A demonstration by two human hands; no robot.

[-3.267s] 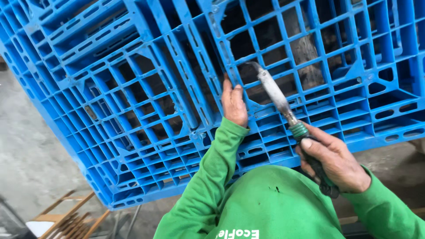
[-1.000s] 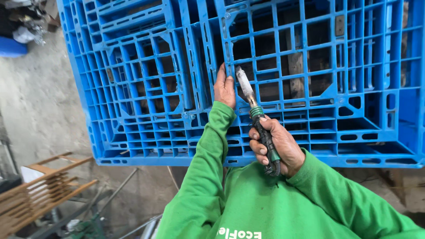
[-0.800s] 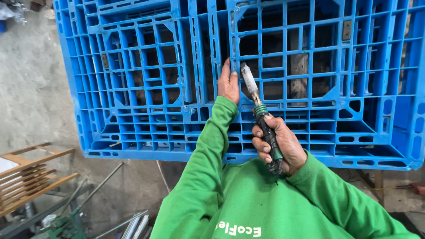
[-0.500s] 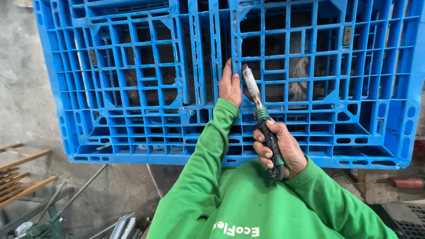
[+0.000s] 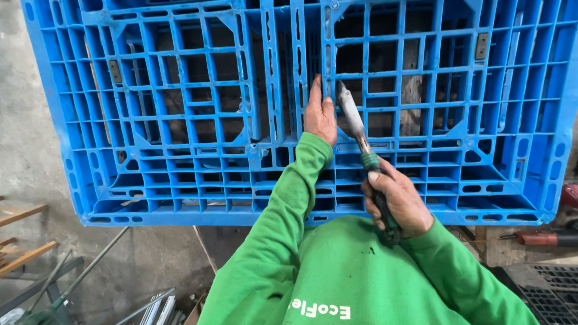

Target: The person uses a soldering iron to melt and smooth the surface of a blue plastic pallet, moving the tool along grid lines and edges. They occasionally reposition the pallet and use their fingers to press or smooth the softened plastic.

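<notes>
While the big blue plastic pallet (image 5: 180, 120) lies grid-side up in front of the person, the left hand (image 5: 319, 114) rests flat on its middle ribs, fingers stretched together and pressed down, seemingly to steady the frame and mark the spot being worked. Just beside it the right hand (image 5: 397, 201) is wrapped tightly around the dark, green-collared handle of a long tool (image 5: 361, 144), whose pale, worn blade slants up and away so that its tip sits on a rib next to the left fingertips; this grip near the handle's end looks suited to levering or scraping along the rib. Both green sleeves (image 5: 283, 229) reach over the pallet's near edge, so the body is close against it. Through the openings dark wood and debris show beneath, and small metal plates sit on ribs toward the far corners. Beyond the near left corner, on the concrete floor (image 5: 36, 120), lie wooden slats (image 5: 21, 241) and thin metal rods (image 5: 150, 304); by the near right corner a red-handled tool (image 5: 542, 238) lies beside a black grid (image 5: 548, 289), none of it hindering the hands.
</notes>
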